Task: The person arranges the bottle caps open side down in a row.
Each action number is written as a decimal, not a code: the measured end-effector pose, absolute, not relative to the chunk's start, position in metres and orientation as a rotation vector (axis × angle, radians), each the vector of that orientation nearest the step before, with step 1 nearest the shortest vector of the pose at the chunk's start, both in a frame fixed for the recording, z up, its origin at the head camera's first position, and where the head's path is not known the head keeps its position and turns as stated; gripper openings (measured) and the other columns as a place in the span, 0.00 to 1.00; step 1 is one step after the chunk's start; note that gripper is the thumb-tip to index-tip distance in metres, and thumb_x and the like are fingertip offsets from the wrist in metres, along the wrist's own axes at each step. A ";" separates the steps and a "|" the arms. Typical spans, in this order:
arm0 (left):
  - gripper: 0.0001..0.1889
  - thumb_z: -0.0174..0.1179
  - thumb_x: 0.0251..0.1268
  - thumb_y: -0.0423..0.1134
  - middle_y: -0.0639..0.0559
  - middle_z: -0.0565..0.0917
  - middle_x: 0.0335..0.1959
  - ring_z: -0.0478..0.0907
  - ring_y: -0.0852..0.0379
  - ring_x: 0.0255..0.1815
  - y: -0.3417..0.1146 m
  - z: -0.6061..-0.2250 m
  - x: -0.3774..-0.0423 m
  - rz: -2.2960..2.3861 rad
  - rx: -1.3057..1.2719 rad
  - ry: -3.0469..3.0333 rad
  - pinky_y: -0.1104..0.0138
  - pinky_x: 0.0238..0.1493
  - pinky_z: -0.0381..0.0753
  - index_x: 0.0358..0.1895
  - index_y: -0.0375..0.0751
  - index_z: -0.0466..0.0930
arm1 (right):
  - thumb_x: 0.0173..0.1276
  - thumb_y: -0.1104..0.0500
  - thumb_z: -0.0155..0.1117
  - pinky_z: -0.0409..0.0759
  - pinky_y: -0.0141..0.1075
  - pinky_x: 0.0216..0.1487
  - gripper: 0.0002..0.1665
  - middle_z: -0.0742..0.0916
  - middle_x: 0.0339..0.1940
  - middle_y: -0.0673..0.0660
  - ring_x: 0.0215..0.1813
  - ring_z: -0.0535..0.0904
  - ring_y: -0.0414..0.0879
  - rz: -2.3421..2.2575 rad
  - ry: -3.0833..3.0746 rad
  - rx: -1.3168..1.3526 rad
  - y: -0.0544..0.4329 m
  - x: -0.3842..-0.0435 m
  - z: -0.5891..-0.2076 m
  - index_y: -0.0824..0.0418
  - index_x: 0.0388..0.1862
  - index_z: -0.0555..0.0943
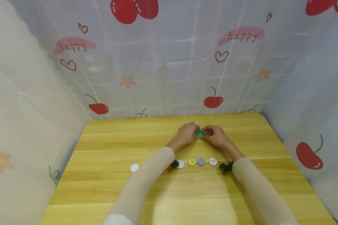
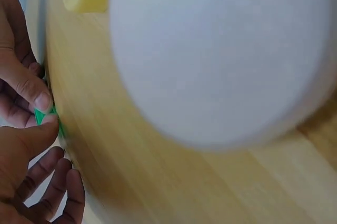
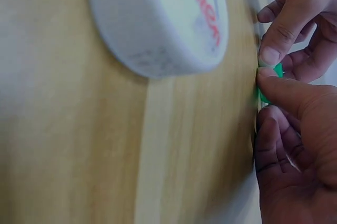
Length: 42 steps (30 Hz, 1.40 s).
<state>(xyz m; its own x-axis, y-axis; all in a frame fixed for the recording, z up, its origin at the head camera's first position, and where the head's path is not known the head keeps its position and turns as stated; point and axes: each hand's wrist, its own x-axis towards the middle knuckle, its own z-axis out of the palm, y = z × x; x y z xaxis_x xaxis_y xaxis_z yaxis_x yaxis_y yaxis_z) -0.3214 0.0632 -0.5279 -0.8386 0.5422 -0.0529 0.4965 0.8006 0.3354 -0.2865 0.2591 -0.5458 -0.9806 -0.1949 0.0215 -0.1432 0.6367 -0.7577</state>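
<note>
Toward the far side of the wooden table (image 1: 115, 187), a small round green bottle cap (image 1: 200, 133) is held between both hands. My left hand (image 1: 187, 132) pinches its left side, my right hand (image 1: 215, 135) its right side. Seen from the left wrist, the two thumbs almost meet over the green cap (image 2: 45, 115), which the fingers partly cover. In the right wrist view, too, only bits of green (image 3: 278, 70) show between the fingertips.
Nearer me runs a row of caps: white (image 1: 181, 164), yellow (image 1: 191, 162), lilac (image 1: 201, 161), and white with red print (image 1: 213, 161). Another white cap (image 1: 134, 168) lies left of my left sleeve (image 1: 149, 175). An orange-red thing (image 1: 169, 167) is mostly hidden there. Patterned curtains (image 1: 163, 78) surround the table.
</note>
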 end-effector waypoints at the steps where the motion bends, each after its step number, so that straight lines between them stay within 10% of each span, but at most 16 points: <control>1: 0.15 0.67 0.78 0.48 0.54 0.84 0.50 0.83 0.55 0.50 0.060 -0.528 -0.321 0.498 0.838 2.832 0.60 0.52 0.87 0.62 0.53 0.87 | 0.73 0.59 0.76 0.80 0.36 0.48 0.17 0.89 0.44 0.62 0.42 0.81 0.50 -1.277 2.793 -0.308 0.258 -0.285 -0.545 0.64 0.57 0.87; 28: 0.14 0.69 0.76 0.52 0.59 0.86 0.50 0.81 0.65 0.47 -0.042 -0.523 -0.195 1.475 1.115 2.557 0.69 0.52 0.85 0.59 0.59 0.86 | 0.68 0.68 0.77 0.87 0.33 0.45 0.19 0.88 0.43 0.55 0.41 0.83 0.43 -1.811 2.470 -0.849 0.218 -0.174 -0.523 0.54 0.56 0.88; 36: 0.13 0.72 0.73 0.52 0.58 0.86 0.46 0.81 0.64 0.45 -0.050 -0.528 -0.177 1.570 1.074 2.550 0.56 0.36 0.89 0.57 0.60 0.86 | 0.67 0.70 0.78 0.87 0.33 0.43 0.20 0.87 0.42 0.54 0.39 0.82 0.43 -1.831 2.442 -0.921 0.208 -0.162 -0.526 0.56 0.55 0.88; 42: 0.13 0.70 0.75 0.49 0.56 0.87 0.47 0.82 0.62 0.46 -0.054 -0.524 -0.177 1.696 0.914 2.311 0.63 0.47 0.89 0.58 0.58 0.87 | 0.67 0.70 0.78 0.87 0.33 0.43 0.20 0.87 0.43 0.54 0.40 0.83 0.43 -1.850 2.433 -0.909 0.206 -0.160 -0.525 0.55 0.55 0.88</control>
